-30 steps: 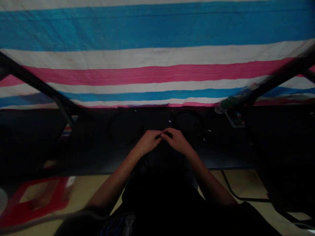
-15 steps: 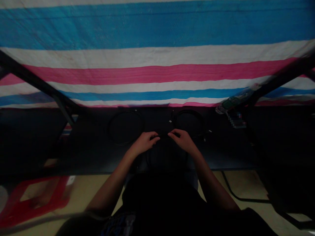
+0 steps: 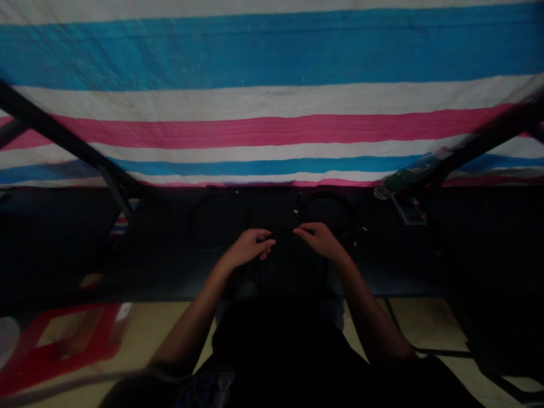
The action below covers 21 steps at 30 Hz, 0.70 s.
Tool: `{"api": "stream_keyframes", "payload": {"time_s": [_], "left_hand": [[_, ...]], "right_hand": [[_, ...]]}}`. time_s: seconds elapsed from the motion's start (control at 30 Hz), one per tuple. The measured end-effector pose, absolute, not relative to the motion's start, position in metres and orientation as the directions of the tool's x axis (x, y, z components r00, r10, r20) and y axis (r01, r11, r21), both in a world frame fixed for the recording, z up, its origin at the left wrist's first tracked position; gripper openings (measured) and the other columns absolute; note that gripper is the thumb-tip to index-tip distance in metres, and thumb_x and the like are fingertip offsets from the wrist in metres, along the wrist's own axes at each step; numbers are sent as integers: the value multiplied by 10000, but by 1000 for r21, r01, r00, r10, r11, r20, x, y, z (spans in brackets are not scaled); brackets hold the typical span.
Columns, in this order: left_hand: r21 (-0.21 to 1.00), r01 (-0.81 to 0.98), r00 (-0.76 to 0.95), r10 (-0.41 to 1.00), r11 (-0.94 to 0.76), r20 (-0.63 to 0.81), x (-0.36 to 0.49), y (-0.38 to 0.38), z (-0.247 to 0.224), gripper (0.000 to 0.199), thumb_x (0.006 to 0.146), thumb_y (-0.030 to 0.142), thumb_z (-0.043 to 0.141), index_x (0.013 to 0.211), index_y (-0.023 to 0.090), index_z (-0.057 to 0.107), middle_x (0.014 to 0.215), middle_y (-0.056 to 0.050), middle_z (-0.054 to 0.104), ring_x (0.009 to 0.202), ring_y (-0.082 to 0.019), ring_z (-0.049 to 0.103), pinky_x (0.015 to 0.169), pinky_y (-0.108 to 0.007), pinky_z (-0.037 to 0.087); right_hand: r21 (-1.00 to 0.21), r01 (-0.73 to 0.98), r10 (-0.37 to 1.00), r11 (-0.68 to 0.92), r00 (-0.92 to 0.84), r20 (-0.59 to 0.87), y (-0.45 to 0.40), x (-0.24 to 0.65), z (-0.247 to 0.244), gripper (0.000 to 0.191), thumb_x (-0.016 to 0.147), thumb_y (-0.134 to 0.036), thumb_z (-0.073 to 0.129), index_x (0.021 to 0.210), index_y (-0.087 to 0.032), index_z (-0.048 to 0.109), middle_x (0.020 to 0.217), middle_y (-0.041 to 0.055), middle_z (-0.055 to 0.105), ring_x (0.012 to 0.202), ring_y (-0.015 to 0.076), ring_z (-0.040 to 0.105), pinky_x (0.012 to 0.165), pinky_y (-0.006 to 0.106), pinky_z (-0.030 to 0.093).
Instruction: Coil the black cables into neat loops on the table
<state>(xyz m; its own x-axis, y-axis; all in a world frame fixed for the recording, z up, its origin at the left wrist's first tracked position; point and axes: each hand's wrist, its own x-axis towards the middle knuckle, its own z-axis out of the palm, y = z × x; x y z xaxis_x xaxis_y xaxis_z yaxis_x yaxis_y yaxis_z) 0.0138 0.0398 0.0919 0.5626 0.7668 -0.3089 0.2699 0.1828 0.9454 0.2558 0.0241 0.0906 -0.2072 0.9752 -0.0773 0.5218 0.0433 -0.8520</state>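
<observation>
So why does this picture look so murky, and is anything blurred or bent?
Head view: dim overall; the coiled black cable on the left nearly melts into the dark tabletop; faint sheen near its front edge; red plastic stool smeared; small patch beside the clear bottle pixelated.

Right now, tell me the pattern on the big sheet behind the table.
Blue, white and pink stripes on the sheet, clearest in the head view.

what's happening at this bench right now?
Someone at a dark table has a black cable between their hands, the left hand and right hand a little apart. Beyond the hands lie two coiled cables, one on the left and one on the right. A plastic bottle leans at the far right, by the striped sheet.
</observation>
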Motion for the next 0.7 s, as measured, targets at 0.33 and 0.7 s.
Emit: {"api": "stream_keyframes", "payload": {"time_s": [0.33, 0.7], "left_hand": [[949, 248, 405, 869, 197, -286, 7, 39, 74, 354, 850, 364, 624, 1097, 112, 646, 683, -8, 640, 470, -88, 525, 418, -192, 358], [864, -9, 535, 732, 504, -421, 0, 17, 66, 372, 841, 463, 667, 1007, 133, 626, 555, 89, 381, 439, -49, 355, 436, -177, 263]], "right_hand": [[-837, 547, 894, -8, -370, -251, 18, 249, 91, 340, 933, -371, 495, 693, -171, 629, 626, 7, 627, 576, 132, 575, 599, 252, 408], [-911, 401, 981, -90, -119, -150, 23, 258, 74, 303, 927, -403, 478, 795, -173, 624, 611, -22, 493, 536, 110, 416, 488, 234, 323]]}}
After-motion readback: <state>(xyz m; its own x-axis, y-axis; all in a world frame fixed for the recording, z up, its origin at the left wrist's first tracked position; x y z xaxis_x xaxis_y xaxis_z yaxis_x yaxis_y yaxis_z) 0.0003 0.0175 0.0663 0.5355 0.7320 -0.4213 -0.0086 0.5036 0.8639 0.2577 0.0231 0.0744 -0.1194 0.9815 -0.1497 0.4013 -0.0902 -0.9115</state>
